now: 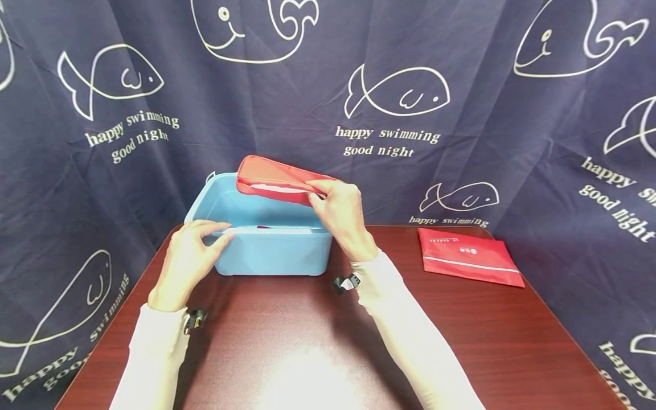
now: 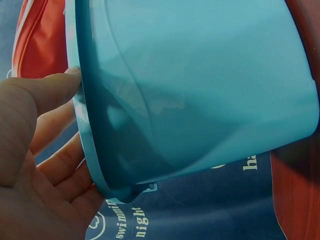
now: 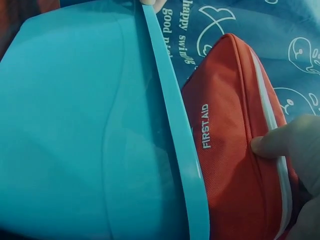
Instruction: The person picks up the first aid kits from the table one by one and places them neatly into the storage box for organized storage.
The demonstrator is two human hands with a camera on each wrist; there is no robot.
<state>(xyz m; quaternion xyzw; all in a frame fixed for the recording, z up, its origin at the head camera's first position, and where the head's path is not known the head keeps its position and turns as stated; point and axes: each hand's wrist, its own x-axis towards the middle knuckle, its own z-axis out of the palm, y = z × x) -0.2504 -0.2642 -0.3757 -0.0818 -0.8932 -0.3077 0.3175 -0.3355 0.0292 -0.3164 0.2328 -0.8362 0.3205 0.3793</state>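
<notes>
While navy cloth printed with white fish (image 1: 287, 102) hangs behind, the glossy red-brown desk (image 1: 277, 330) carries a light-blue rectangular plastic bin (image 1: 271, 255). Flat red packet (image 1: 468, 257) with a white stripe lies right of it. Red fabric FIRST AID pouch (image 1: 279, 173) hangs tilted over the bin's opening. My right grip (image 1: 340, 216) pinches one end of it; my left grip (image 1: 187, 259) pinches the bin's front-left rim. Risks, my read: one-ended hold could let the pouch swing and snag the rim; a hard left pull could tip the bin.
</notes>
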